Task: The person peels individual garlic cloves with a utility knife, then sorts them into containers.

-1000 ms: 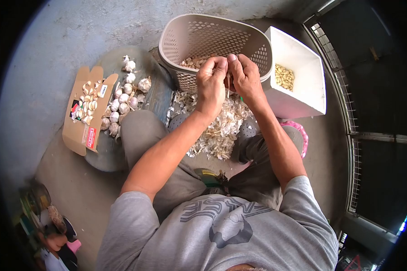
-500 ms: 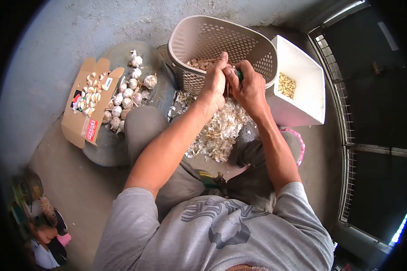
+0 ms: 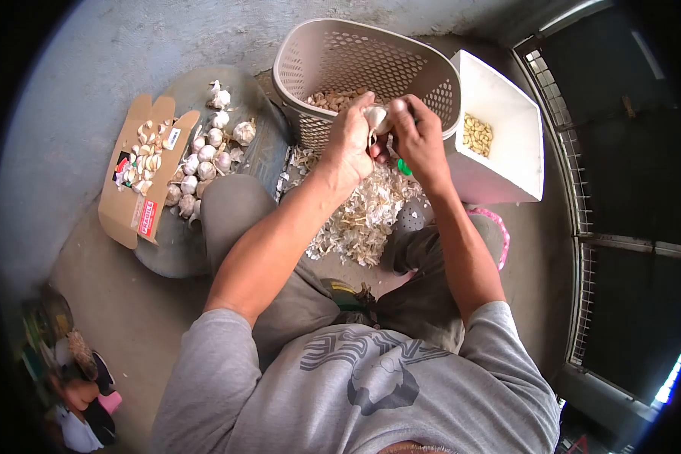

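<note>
My left hand (image 3: pixel 352 140) is closed around a whitish garlic bulb (image 3: pixel 376 116), held up at the near rim of the mesh basket (image 3: pixel 299 106). My right hand (image 3: pixel 420 140) presses its thumb and fingers against the bulb's right side. The green handle of a small knife (image 3: pixel 405 166) pokes out below my right palm; its blade is mostly hidden by the fingers. Beneath both hands lies a heap of papery garlic skins (image 3: pixel 363 219). Loose garlic cloves (image 3: pixel 333 100) cover the basket's bottom.
On the left, several whole garlic bulbs (image 3: pixel 204 159) lie on a round grey surface (image 3: pixel 166 257), beside cardboard (image 3: pixel 117 208) bearing loose cloves. A white foam box (image 3: pixel 507 129) with peeled cloves (image 3: pixel 477 136) stands right of the basket. A metal-framed door (image 3: pixel 628 189) is far right.
The garlic bulb now shows between my hands. My right hand has turned, and the green handle has swung down below the palm. The whole view has shifted slightly.
</note>
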Available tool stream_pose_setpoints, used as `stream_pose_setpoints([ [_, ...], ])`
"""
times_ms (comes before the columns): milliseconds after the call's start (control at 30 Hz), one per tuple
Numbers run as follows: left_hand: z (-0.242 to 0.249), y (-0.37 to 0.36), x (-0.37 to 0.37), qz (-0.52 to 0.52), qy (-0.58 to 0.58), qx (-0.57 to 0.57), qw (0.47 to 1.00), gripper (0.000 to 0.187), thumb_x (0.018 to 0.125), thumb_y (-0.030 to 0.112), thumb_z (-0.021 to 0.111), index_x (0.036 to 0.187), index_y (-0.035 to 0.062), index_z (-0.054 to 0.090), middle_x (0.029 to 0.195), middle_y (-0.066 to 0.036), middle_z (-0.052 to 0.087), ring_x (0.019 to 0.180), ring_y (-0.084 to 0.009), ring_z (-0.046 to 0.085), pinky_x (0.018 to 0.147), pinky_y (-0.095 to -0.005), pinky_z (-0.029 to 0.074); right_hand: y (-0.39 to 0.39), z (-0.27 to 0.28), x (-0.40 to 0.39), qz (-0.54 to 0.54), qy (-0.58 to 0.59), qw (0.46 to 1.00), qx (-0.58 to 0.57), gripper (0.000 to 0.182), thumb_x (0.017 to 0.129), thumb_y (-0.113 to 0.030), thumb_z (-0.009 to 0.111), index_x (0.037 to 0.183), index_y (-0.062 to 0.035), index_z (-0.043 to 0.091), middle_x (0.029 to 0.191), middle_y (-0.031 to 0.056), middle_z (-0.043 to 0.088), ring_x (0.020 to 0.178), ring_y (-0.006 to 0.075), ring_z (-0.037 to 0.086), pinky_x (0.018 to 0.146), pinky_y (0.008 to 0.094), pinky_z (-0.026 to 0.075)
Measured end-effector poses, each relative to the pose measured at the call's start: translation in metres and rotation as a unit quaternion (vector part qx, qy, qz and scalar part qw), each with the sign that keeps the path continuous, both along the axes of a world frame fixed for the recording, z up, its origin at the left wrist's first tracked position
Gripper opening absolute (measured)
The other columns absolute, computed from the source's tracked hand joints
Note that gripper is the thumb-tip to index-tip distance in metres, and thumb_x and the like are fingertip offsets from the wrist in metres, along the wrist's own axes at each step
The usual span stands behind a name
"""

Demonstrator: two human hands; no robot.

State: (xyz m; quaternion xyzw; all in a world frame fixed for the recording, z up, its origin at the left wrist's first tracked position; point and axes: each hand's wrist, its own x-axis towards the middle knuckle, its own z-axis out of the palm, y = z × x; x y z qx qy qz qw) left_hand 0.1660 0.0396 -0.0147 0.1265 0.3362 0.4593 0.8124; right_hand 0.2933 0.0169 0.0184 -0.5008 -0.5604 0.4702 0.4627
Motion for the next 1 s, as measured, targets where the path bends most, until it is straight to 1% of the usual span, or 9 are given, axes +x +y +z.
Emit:
stream_pose_setpoints([
  [67, -0.005, 0.001, 0.001, 0.016, 0.013, 0.034, 0.999, 0.043, 0.102, 0.051, 0.051, 0.075, 0.0193, 0.058, 0.059, 0.001, 0.054, 0.04, -0.0145, 0.042, 0.037, -0.0308, 0.031, 0.008, -0.012, 0.009, -0.002, 0.005, 1.0, -0.01, 0.044, 0.106, -0.041, 0.06, 0.097, 0.0021, 0.061, 0.074, 0.0016, 0.06, 0.063, 0.0084, 0.053, 0.058, 0.0287, 0.049],
  [167, -0.001, 0.001, -0.001, 0.044, 0.027, 0.034, 0.998, 0.042, 0.101, 0.053, 0.052, 0.077, 0.0196, 0.059, 0.06, 0.002, 0.055, 0.041, -0.0143, 0.043, 0.037, -0.0313, 0.031, 0.011, -0.015, 0.01, 0.014, -0.12, 0.984, 0.132, 0.047, 0.104, -0.044, 0.062, 0.103, 0.0025, 0.064, 0.082, 0.0039, 0.064, 0.073, 0.0112, 0.058, 0.066, 0.0286, 0.051],
  [300, 0.012, -0.004, -0.011, -0.002, 0.013, 0.075, 0.997, 0.042, 0.1, 0.057, 0.054, 0.081, 0.0199, 0.061, 0.064, 0.003, 0.057, 0.046, -0.0139, 0.048, 0.041, -0.0309, 0.034, 0.012, -0.003, 0.019, 0.032, -0.118, 0.988, 0.093, 0.046, 0.099, -0.042, 0.071, 0.115, 0.0011, 0.066, 0.094, 0.0082, 0.069, 0.084, 0.0129, 0.062, 0.074, 0.0302, 0.052],
  [333, 0.013, -0.003, -0.012, -0.002, 0.004, 0.064, 0.998, 0.042, 0.099, 0.057, 0.055, 0.082, 0.0194, 0.061, 0.066, 0.002, 0.058, 0.047, -0.014, 0.049, 0.042, -0.0306, 0.035, 0.012, -0.002, 0.017, 0.029, -0.112, 0.981, 0.153, 0.042, 0.095, -0.034, 0.076, 0.116, 0.0011, 0.065, 0.091, 0.0073, 0.066, 0.081, 0.0129, 0.059, 0.072, 0.0303, 0.051],
  [433, 0.01, -0.002, -0.011, 0.002, 0.006, 0.071, 0.997, 0.038, 0.099, 0.053, 0.058, 0.086, 0.0168, 0.062, 0.07, 0.001, 0.061, 0.052, -0.0152, 0.053, 0.047, -0.0326, 0.041, 0.003, 0.014, 0.023, 0.016, -0.208, 0.968, 0.141, 0.037, 0.092, -0.025, 0.076, 0.115, 0.0008, 0.065, 0.086, 0.0051, 0.062, 0.078, 0.0137, 0.056, 0.07, 0.0309, 0.049],
  [667, -0.007, 0.002, -0.004, 0.084, -0.013, 0.091, 0.992, 0.024, 0.099, 0.034, 0.062, 0.098, 0.0101, 0.064, 0.087, -0.003, 0.065, 0.066, -0.0207, 0.06, 0.056, -0.0423, 0.052, -0.001, 0.016, 0.044, 0.103, -0.258, 0.947, 0.164, 0.028, 0.097, -0.01, 0.065, 0.121, 0.0046, 0.062, 0.094, 0.0131, 0.056, 0.08, 0.0254, 0.059, 0.074, 0.032, 0.049],
  [767, -0.009, 0.006, -0.007, 0.087, -0.046, 0.093, 0.991, 0.022, 0.098, 0.031, 0.063, 0.099, 0.0091, 0.064, 0.092, -0.003, 0.065, 0.07, -0.0221, 0.061, 0.06, -0.0411, 0.053, -0.012, 0.025, 0.035, 0.091, -0.296, 0.944, 0.111, 0.026, 0.101, -0.009, 0.061, 0.124, 0.0039, 0.062, 0.1, 0.0167, 0.061, 0.085, 0.0318, 0.064, 0.077, 0.0379, 0.052],
  [800, -0.01, 0.006, -0.009, 0.081, -0.077, 0.097, 0.989, 0.02, 0.098, 0.028, 0.063, 0.1, 0.0086, 0.064, 0.091, -0.004, 0.065, 0.071, -0.0229, 0.062, 0.062, -0.0411, 0.054, -0.017, 0.032, 0.027, 0.079, -0.307, 0.941, 0.113, 0.027, 0.101, -0.01, 0.061, 0.124, 0.0037, 0.062, 0.103, 0.0203, 0.065, 0.091, 0.0388, 0.067, 0.08, 0.0435, 0.053],
  [1000, -0.02, 0.009, -0.001, 0.084, -0.026, 0.133, 0.987, 0.015, 0.101, 0.023, 0.059, 0.101, 0.008, 0.063, 0.094, -0.005, 0.065, 0.08, -0.0227, 0.063, 0.069, -0.0418, 0.054, -0.016, 0.018, 0.024, 0.08, -0.342, 0.924, 0.154, 0.019, 0.098, -0.009, 0.062, 0.112, 0.0038, 0.06, 0.1, 0.0258, 0.066, 0.094, 0.0461, 0.065, 0.079, 0.0481, 0.051],
])
